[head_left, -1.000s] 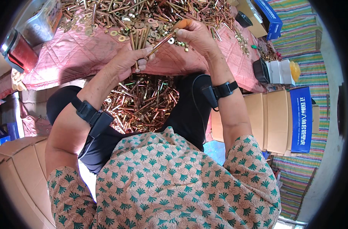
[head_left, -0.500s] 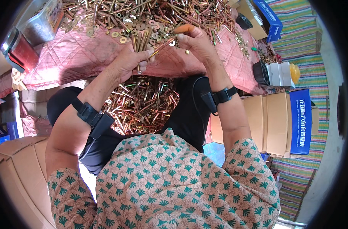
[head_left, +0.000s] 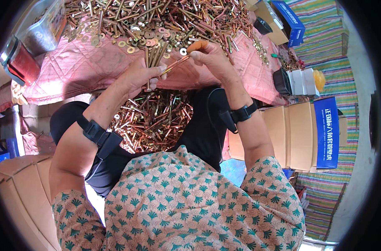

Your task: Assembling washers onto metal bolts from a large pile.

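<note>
Over the near edge of the cloth-covered table, my left hand point(head_left: 137, 78) is closed round a small bunch of long, brassy bolts point(head_left: 156, 54) standing roughly upright. From its thumb, a single bolt point(head_left: 176, 65) slants up to the right. My right hand point(head_left: 213, 62), with an orange finger cover point(head_left: 198, 45) on one finger, pinches the far end of that bolt. Whether a nut or washer sits under those fingertips is hidden. Just beyond the hands, flat washers point(head_left: 150, 42) lie scattered on the pink cloth point(head_left: 94, 62).
A large heap of bolts and sleeves point(head_left: 190, 16) covers the table's far part. More bolts point(head_left: 157, 121) lie between my knees. At left stand a clear plastic tub point(head_left: 42, 31) and a red container point(head_left: 23, 62). Cardboard boxes point(head_left: 278, 136) and a black bin point(head_left: 282, 81) are at right.
Both hands have come slightly nearer to me, with the slanted bolt still held between them. The whole view has shifted a little.
</note>
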Demonstrator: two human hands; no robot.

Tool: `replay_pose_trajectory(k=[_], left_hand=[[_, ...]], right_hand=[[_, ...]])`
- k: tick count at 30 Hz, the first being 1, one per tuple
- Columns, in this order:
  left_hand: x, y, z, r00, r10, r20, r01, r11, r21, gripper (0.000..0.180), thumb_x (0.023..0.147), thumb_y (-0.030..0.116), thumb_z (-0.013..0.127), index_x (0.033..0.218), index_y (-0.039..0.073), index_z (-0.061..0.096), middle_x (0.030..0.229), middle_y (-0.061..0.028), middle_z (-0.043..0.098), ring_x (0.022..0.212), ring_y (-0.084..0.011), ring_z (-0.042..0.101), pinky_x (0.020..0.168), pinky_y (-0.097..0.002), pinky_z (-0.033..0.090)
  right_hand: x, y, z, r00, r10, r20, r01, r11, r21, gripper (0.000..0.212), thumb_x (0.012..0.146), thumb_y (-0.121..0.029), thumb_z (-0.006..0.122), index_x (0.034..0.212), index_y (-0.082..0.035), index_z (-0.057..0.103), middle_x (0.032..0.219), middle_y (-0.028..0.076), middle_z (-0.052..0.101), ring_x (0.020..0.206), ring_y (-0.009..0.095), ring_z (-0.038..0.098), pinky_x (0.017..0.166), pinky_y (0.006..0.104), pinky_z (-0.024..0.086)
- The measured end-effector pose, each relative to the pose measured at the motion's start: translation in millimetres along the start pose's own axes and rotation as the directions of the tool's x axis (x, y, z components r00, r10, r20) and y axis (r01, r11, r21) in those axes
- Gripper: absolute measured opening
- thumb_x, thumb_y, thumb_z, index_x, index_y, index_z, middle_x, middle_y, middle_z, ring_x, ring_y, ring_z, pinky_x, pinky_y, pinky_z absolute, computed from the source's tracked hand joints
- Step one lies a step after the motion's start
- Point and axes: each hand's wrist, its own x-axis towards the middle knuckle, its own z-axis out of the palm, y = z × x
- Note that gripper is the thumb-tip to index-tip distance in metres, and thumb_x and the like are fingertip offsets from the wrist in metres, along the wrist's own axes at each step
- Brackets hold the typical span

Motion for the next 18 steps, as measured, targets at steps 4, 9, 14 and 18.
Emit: replay_pose_trajectory(k=[4,9,14,18], left_hand=[[-6.9,5.3,1.8,0.996,-0.070,0.060,0.057,0.980,0.191,0.014,0.088,0.016,0.061,0.096,0.005,0.057,0.072,-0.0010,0.056,0.053,-0.0043,0.043,0.044,-0.0186,0.034],[-3.3,7.2,-5.8,0.989,-0.130,-0.074,0.147,0.940,0.309,0.017,0.088,0.015,0.061,0.100,0.003,0.057,0.072,-0.0015,0.057,0.053,-0.0049,0.043,0.043,-0.0196,0.035],[7.2,11.8,-26.9,0.979,-0.006,-0.205,0.017,0.998,0.054,0.021,0.089,0.013,0.059,0.105,0.000,0.054,0.076,-0.0052,0.062,0.054,-0.0054,0.048,0.042,-0.0189,0.037],[5.8,27.4,-23.6,0.959,0.019,-0.282,-0.051,0.993,-0.105,0.021,0.090,0.012,0.056,0.107,-0.001,0.056,0.086,-0.0090,0.067,0.057,-0.0061,0.053,0.045,-0.0193,0.044]], right_hand=[[8.3,0.8,-10.6,0.997,0.050,0.053,-0.028,0.934,-0.355,0.016,0.084,-0.021,0.069,0.084,-0.005,0.069,0.069,-0.003,0.056,0.064,0.005,0.048,0.058,0.0193,0.040],[56.4,19.0,-35.1,0.876,-0.405,-0.264,0.083,0.664,-0.743,0.019,0.080,-0.021,0.070,0.084,-0.002,0.067,0.079,0.013,0.067,0.074,0.025,0.064,0.070,0.0357,0.051],[102.8,40.3,-50.6,0.835,-0.544,-0.077,0.066,0.238,-0.969,0.018,0.076,-0.010,0.065,0.093,-0.003,0.066,0.088,0.017,0.066,0.083,0.034,0.064,0.074,0.0416,0.051],[118.9,51.7,-64.1,0.883,-0.468,0.033,0.029,-0.015,-0.999,0.025,0.075,-0.008,0.063,0.099,-0.001,0.064,0.087,0.019,0.063,0.087,0.037,0.060,0.077,0.0436,0.049]])
